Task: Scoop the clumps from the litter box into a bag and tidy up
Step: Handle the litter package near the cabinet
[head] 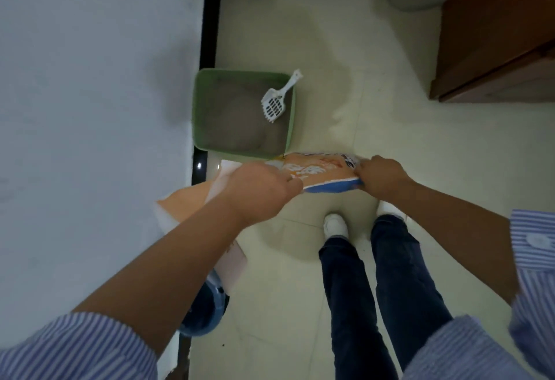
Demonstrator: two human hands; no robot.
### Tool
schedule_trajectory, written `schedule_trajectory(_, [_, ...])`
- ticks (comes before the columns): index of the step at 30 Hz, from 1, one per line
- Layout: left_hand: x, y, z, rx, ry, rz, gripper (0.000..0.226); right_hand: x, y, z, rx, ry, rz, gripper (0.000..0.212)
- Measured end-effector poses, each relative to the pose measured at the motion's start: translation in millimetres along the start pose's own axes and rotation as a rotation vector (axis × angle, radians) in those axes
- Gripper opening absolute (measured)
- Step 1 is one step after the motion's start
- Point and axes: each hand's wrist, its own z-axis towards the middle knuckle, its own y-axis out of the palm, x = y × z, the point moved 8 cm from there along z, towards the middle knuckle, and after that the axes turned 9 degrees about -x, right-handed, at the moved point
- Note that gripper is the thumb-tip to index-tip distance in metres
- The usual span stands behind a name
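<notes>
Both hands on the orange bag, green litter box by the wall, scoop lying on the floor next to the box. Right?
Not quite. The head view shows the scoop lying inside the litter box, on the litter, handle propped on the rim. The rest holds: left hand and right hand both grip the orange bag.

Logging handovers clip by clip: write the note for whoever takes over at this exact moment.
Left hand grips the left part of the orange bag; right hand pinches its right end, holding it stretched above the floor in front of the green litter box.
White scoop lies in the box, blade on the grey litter, handle propped on the far right corner.
Done: cannot tell whether any clumps are bagged.
Left: open the bag, take the scoop, scoop clumps in, tidy up.
</notes>
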Motion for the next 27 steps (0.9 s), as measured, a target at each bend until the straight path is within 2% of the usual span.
schedule_trajectory(2, [-15.4,-10.2,-15.7,0.187,-0.014,-0.068,0.027,-12.8,-13.5,2.6,-0.062,-0.097,-0.163,0.033])
schedule_trajectory(4, [-35.6,-6.2,-28.2,0.273,-0.07,-0.132,0.038,-23.4,-21.6,0.5,-0.097,-0.149,-0.232,0.03])
schedule_trajectory(9, [-67.6,-4.5,-45.2,0.32,-0.095,-0.175,0.043,-38.4,-35.3,-10.5,-0.12,-0.194,-0.265,0.026])
schedule_trajectory(13, [-99.7,2.9,-31.4,0.354,-0.143,-0.162,0.048,-37.3,-49.3,-14.5,-0.146,-0.106,-0.101,0.044])
schedule_trajectory(15, [-120.1,17.9,-15.3,0.344,-0.163,-0.223,0.046,-37.7,-61.8,-14.4,-0.127,-0.074,-0.033,0.04])
schedule_trajectory(17, [-135.0,22.5,-6.3,0.365,-0.166,-0.252,0.043,-39.1,-69.7,-15.0,-0.177,-0.04,-0.015,0.032])
schedule_trajectory(20, [-155.1,50.1,1.4,0.168,-0.247,-0.288,0.028,-49.9,-84.5,-14.8,-0.252,0.03,-0.018,0.036])
schedule_trajectory(22, [-168.9,72.5,7.5,0.089,-0.269,-0.354,0.031,-57.8,-92.8,-12.5,-0.272,0.051,-0.018,0.024])
schedule_trajectory(23, [-170.7,78.8,8.5,0.083,-0.26,-0.404,0.032,-60.4,-94.1,-11.9,-0.284,0.066,-0.023,0.026])
schedule_trajectory(24, [-171.1,82.3,8.9,0.102,-0.251,-0.402,0.03,-62.5,-94.8,-11.9,-0.295,0.089,-0.02,0.029])
schedule_trajectory(25, [-173.1,80.0,9.4,0.19,-0.242,-0.393,0.027,-63.8,-94.6,-11.0,-0.303,0.116,-0.005,0.031])
schedule_trajectory(27, [-175.0,81.6,14.9,0.284,-0.18,-0.376,0.036,-65.4,-93.8,-8.8,-0.308,0.17,0.046,0.032])
